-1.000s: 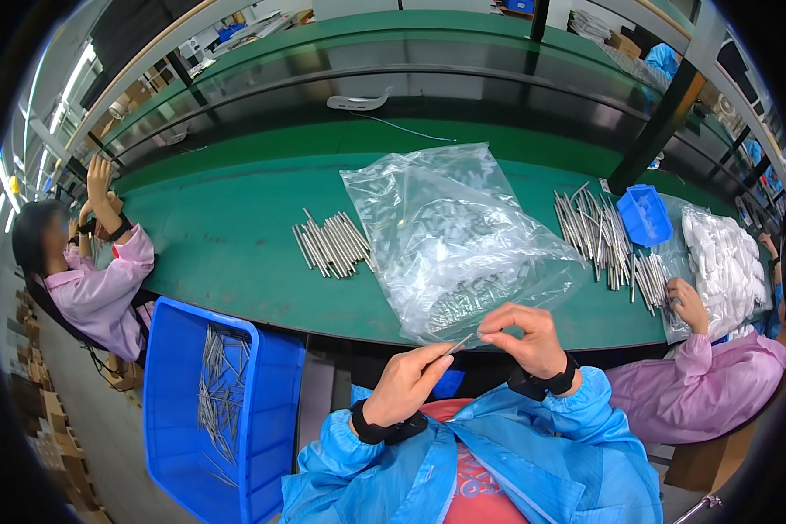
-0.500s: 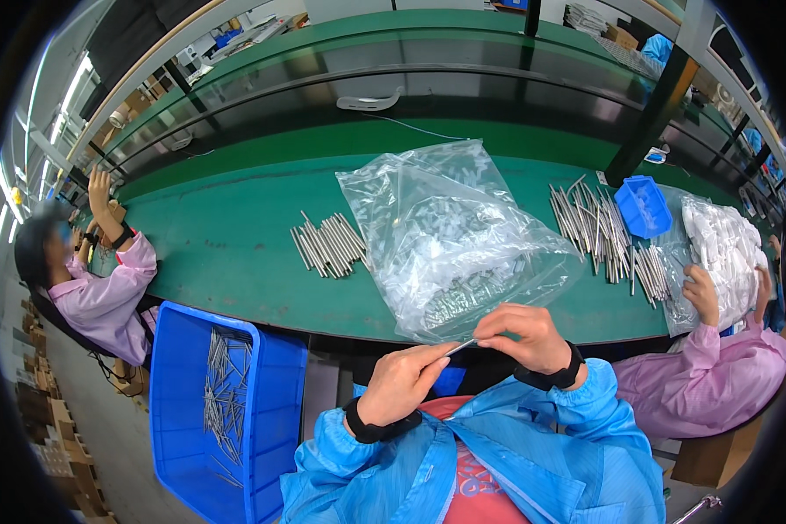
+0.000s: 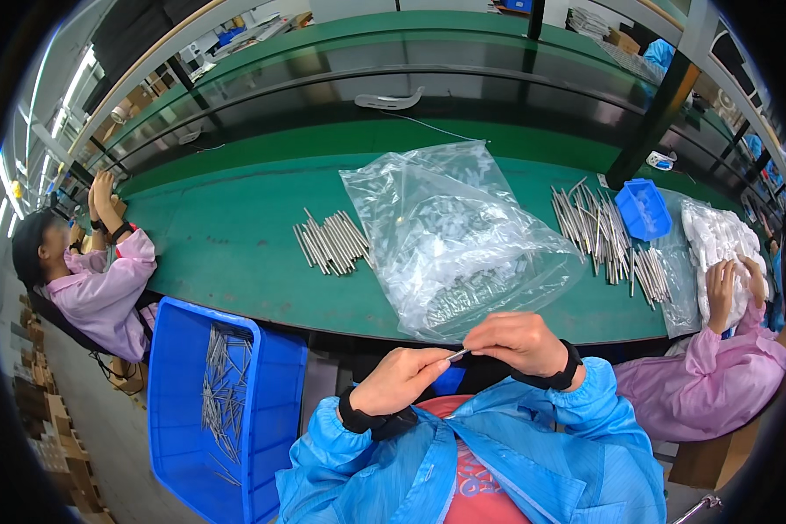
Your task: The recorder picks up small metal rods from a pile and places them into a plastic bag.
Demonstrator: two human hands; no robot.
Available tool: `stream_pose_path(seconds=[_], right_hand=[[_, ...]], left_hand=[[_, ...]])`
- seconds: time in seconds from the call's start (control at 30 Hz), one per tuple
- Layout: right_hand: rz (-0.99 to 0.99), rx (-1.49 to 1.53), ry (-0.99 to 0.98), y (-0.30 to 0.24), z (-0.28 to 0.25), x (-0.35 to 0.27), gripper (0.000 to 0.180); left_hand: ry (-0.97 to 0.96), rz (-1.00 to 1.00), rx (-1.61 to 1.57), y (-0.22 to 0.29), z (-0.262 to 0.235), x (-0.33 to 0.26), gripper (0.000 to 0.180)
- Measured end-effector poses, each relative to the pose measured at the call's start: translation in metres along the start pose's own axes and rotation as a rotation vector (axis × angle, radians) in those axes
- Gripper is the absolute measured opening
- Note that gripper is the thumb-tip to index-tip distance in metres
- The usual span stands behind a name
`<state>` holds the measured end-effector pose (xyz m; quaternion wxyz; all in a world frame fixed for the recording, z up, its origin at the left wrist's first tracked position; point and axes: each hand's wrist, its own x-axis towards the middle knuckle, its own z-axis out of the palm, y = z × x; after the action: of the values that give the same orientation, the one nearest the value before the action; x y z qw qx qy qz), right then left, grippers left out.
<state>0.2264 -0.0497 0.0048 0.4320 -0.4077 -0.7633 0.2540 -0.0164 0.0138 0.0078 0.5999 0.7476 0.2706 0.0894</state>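
Observation:
Both my hands meet in front of me at the table's near edge, with a slim metal rod (image 3: 457, 355) between them. My left hand (image 3: 400, 381) is closed round the rod, and only a short piece of it shows. The fingertips of my right hand (image 3: 520, 343) pinch its other end; whatever else sits in them is hidden. Just beyond my hands lies a large clear plastic bag (image 3: 410, 188) holding many small translucent pieces. A bundle of metal rods (image 3: 334, 243) rests on the table left of the bag.
A deep blue bin (image 3: 275, 384) with loose rods stands at my left. More rods (image 3: 592, 223), a small blue tray (image 3: 644, 208) and a bag of white pieces (image 3: 723, 236) occupy the green table's (image 3: 227, 236) right side. Co-workers in pink sit at left (image 3: 100, 288) and right (image 3: 699, 384).
My right hand has moved left along the rod toward my left hand, so less of the rod shows. The right co-worker's hands have come closer together at the white pieces.

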Motion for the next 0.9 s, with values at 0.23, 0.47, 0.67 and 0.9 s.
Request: stream_pose_path(seconds=[0.23,0.47,0.67,0.9], right_hand=[[0.099,-0.035,-0.020,-0.008,-0.008,-0.001,0.016],[0.034,-0.020,-0.009,0.002,0.004,-0.002,0.016],[0.122,-0.024,0.020,-0.007,-0.004,-0.001,0.015],[0.033,-0.025,0.027,-0.002,0.007,-0.003,0.014]], left_hand=[[0.066,0.050,0.060,0.006,0.001,-0.001,0.031],[0.114,0.158,0.124,-0.001,0.006,0.004,0.030],[0.084,0.077,0.128,0.002,0.003,0.003,0.029],[0.095,0.131,0.163,-0.002,0.002,0.001,0.029]])
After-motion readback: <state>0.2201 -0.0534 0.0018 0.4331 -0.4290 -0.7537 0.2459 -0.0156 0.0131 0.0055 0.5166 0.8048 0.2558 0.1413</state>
